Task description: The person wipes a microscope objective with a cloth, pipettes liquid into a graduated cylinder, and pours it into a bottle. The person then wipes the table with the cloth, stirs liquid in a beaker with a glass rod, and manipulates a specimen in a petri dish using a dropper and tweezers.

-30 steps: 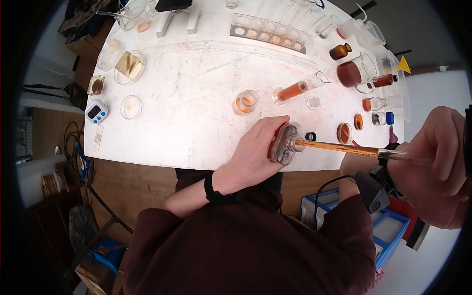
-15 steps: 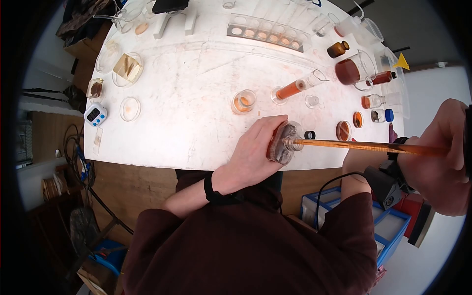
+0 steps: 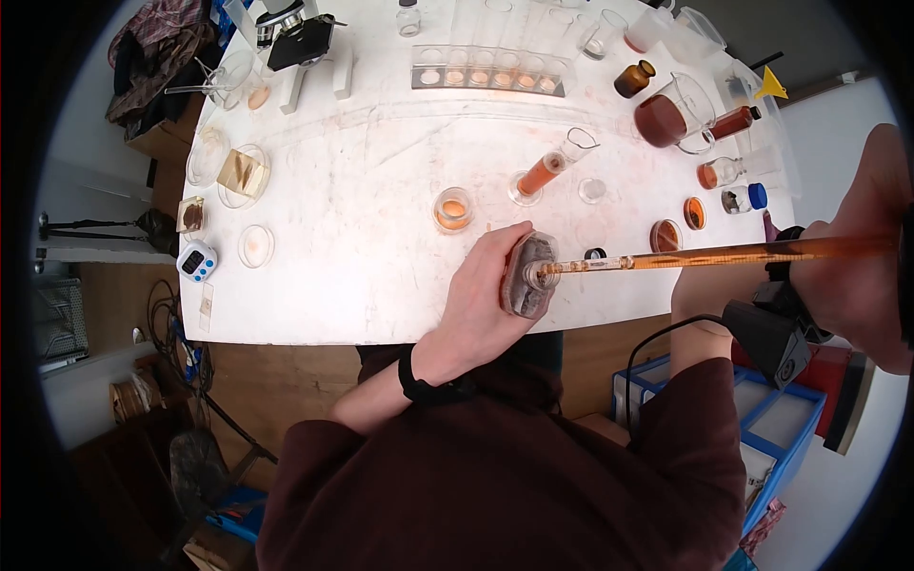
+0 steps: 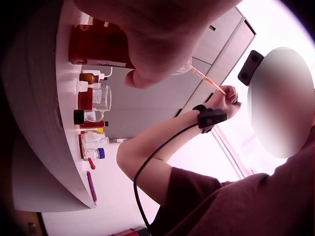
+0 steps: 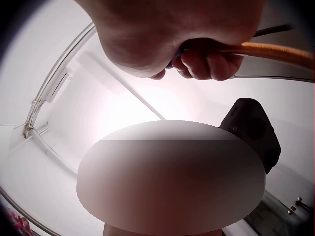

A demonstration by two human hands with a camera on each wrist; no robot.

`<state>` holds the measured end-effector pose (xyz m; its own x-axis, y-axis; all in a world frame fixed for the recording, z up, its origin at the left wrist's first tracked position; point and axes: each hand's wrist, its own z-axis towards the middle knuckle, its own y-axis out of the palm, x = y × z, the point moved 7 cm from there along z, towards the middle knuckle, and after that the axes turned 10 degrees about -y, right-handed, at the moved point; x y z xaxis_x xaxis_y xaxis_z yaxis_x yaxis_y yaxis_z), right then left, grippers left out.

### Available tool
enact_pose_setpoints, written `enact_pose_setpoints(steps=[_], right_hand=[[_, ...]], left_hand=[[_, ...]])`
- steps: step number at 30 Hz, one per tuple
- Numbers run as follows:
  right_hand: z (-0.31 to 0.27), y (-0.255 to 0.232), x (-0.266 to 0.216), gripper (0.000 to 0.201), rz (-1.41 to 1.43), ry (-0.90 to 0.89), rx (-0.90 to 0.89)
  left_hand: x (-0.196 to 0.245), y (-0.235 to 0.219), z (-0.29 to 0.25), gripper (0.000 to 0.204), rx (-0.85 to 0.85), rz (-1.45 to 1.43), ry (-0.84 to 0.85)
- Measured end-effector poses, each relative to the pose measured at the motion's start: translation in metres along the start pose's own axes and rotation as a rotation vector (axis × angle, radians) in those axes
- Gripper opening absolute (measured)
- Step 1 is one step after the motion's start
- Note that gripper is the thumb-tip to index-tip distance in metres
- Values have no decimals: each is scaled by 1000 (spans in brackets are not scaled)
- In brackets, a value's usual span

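My left hand [image 3: 484, 297] grips a clear glass bottle [image 3: 522, 276] above the table's front edge; in the left wrist view the bottle [image 4: 98, 46] shows dark red contents. A long graduated glass pipette [image 3: 705, 257] has its tip at the bottle's mouth. Orange liquid fills most of it, with clear gaps near the tip. At the pipette's far end, my right hand [image 3: 852, 266] holds it raised at the right. Curled fingers [image 5: 211, 64] surround the pipette [image 5: 275, 53] in the right wrist view, with something blue partly hidden in the grip.
A graduated cylinder [image 3: 543, 175] and a small jar [image 3: 452, 210] stand beyond the bottle. Dishes [image 3: 666, 235], a beaker [image 3: 662, 119] and an amber bottle [image 3: 634, 79] are at the right. A tube rack [image 3: 490, 71] and microscope [image 3: 301, 43] are at the back; a timer [image 3: 196, 260] is left.
The head view has shifted, bringing more of the microscope in. My right hand has moved farther from the bottle; orange liquid reaches higher in the pipette, and clear gaps now show near its tip.
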<state>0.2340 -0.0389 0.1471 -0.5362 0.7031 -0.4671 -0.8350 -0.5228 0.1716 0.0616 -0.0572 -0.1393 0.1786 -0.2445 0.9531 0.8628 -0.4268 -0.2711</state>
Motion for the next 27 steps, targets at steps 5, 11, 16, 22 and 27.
enact_pose_setpoints(steps=[5,11,16,22,27], right_hand=[[-12,48,55,36,-12,-28,41],[-11,45,53,36,-21,-53,90],[-10,42,47,35,-37,-70,128],[-6,39,48,35,-40,-81,160],[37,33,32,35,-37,-85,183]], left_hand=[[-3,2,0,74,4,-32,-33],[-5,3,0,74,19,-28,-27],[-4,4,-1,73,-2,-24,-58],[-4,4,0,73,0,-36,-67],[-5,4,0,73,0,-27,-66]])
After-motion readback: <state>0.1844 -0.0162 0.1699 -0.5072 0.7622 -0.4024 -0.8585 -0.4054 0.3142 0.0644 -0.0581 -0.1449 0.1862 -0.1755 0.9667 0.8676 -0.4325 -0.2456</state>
